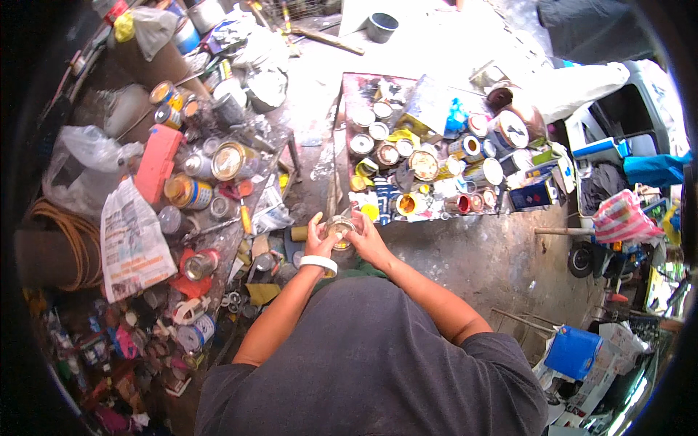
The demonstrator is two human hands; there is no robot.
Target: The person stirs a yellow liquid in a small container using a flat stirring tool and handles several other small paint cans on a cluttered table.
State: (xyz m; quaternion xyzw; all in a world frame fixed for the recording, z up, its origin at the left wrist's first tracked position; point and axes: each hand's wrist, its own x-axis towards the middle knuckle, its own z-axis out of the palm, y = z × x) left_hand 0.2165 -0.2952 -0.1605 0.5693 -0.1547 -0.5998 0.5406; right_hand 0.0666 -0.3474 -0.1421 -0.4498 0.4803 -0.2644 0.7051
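Both my hands are wrapped round a small round can (339, 227) in front of my body, its top facing up. My left hand (318, 238) grips its left side, with a white band on the wrist. My right hand (370, 241) grips the opposite side, and the thumbs rest close together over the top. Whether the can has a lid on is too small to tell. Just beyond the hands, an open can with yellow paint (406, 204) stands on the near edge of a low table (340, 109) crowded with paint cans.
To the left, a cluttered bench carries a newspaper sheet (136, 243), a pink box (158, 163) and an orange-handled tool (246, 216). A dark bucket (382, 27) stands at the far side. A blue plastic container (573, 352) and a striped bag (627, 216) are at the right.
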